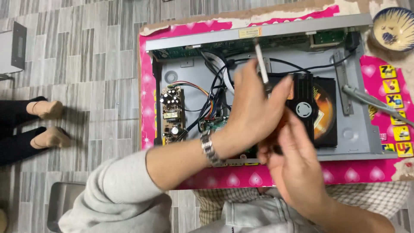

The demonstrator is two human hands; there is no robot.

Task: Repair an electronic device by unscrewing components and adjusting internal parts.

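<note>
Screwdriver [261, 64] gripped by both hands [254, 108] above an opened disc player [189, 75] on a pink mat [353, 174], grey tiled floor [86, 56].

We get even, soft light, bright enough everywhere, with no hard shadows on the tiled floor [86, 64]. Mild sheen on the grey metal chassis [358, 125] and the disc [324, 113] (nothing blown out). Our right hand [297, 168] and left hand [254, 108] are motion-blurred, as is the screwdriver shaft [261, 64]. Circuit boards [171, 113] read sharp. Straight lines bow slightly toward the frame edges.
</note>
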